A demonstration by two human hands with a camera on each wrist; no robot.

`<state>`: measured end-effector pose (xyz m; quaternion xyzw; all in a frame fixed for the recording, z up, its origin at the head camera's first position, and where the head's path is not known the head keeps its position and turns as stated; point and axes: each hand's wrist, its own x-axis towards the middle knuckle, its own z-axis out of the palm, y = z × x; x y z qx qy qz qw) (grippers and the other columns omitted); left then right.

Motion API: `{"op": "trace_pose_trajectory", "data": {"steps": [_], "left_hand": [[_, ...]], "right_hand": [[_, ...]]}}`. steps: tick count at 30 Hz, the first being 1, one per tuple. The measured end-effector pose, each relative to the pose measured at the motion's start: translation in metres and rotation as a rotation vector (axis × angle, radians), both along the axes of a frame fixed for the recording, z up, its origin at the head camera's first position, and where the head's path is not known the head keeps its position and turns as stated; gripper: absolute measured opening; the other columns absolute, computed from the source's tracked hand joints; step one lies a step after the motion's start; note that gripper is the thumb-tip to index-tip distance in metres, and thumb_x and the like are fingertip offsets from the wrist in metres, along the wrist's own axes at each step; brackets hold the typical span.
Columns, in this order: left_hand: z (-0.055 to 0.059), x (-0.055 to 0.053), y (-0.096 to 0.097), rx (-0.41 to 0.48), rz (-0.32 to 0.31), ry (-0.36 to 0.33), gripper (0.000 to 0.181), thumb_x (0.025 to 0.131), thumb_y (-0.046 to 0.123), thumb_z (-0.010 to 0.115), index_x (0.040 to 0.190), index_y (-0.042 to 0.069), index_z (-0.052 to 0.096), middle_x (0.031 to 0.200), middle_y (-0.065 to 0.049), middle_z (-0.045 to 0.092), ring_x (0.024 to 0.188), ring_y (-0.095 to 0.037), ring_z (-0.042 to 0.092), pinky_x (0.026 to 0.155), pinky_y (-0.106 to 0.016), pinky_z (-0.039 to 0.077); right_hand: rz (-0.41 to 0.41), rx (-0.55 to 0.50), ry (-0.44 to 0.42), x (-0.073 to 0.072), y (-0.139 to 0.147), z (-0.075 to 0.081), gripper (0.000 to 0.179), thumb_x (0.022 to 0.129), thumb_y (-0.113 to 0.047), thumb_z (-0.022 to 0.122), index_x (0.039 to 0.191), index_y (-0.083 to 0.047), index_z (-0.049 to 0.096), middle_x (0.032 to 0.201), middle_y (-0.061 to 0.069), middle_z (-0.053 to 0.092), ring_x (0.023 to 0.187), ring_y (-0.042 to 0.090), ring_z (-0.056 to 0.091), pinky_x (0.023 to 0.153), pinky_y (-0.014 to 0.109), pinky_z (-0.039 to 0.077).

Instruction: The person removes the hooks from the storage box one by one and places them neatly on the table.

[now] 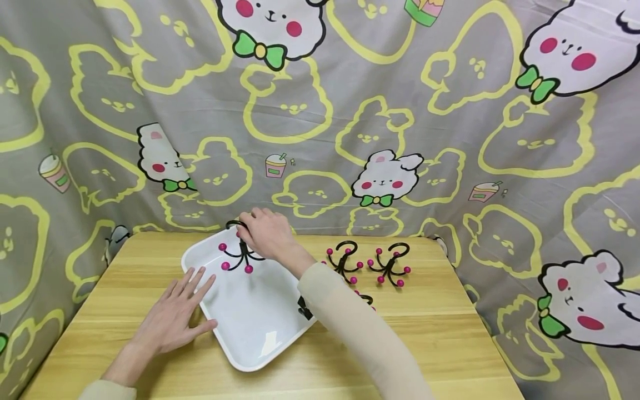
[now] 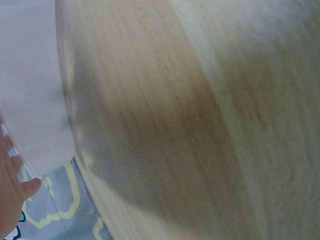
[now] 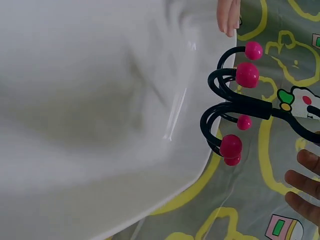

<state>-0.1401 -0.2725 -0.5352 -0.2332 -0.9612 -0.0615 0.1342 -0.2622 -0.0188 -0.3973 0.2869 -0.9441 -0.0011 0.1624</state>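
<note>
My right hand [image 1: 267,233] holds a black multi-armed hook [image 1: 243,253] by its curved upper part, over the far end of a white tray [image 1: 260,322]. Pink balls cap the hook's arms, which point down; in the right wrist view the hook [image 3: 245,107] appears in front of the tray's rim. At the tray's left side, my left hand [image 1: 172,316] has its fingers spread and extended against the rim. The left wrist view catches part of that hand [image 2: 10,195] beside the tray's outer wall [image 2: 30,80].
Two similar hooks [image 1: 342,264], [image 1: 389,266] lie on the wooden table [image 1: 430,333] right of the tray. Another hook [image 1: 367,299] is partly covered by my right sleeve. A black piece [image 1: 304,308] shows at the tray's right edge. A patterned curtain [image 1: 310,122] stands behind the table.
</note>
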Motion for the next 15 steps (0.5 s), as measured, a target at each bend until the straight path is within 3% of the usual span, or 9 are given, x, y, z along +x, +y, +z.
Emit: {"op": "trace_pose_trajectory", "data": {"steps": [10,15], "left_hand": [[0.001,0.0,-0.002,-0.008,0.006,-0.002,0.098,0.086,0.069,0.071,0.162,0.016,0.043,0.169,-0.021,0.038,0.156,-0.043,0.035,0.117,-0.068,0.04],[0.001,0.0,-0.001,-0.008,0.01,-0.017,0.098,0.086,0.069,0.07,0.163,0.016,0.041,0.17,-0.02,0.036,0.156,-0.044,0.034,0.118,-0.069,0.039]], "right_hand": [[0.062,0.021,0.073,0.016,0.01,0.015,0.034,0.113,-0.047,0.039,0.12,-0.029,0.067,0.109,-0.007,0.071,0.095,0.013,0.069,0.07,0.028,0.06],[0.088,0.033,0.096,0.025,0.016,0.022,0.033,0.112,-0.046,0.041,0.122,-0.029,0.068,0.115,-0.007,0.073,0.101,0.013,0.071,0.075,0.028,0.061]]}}
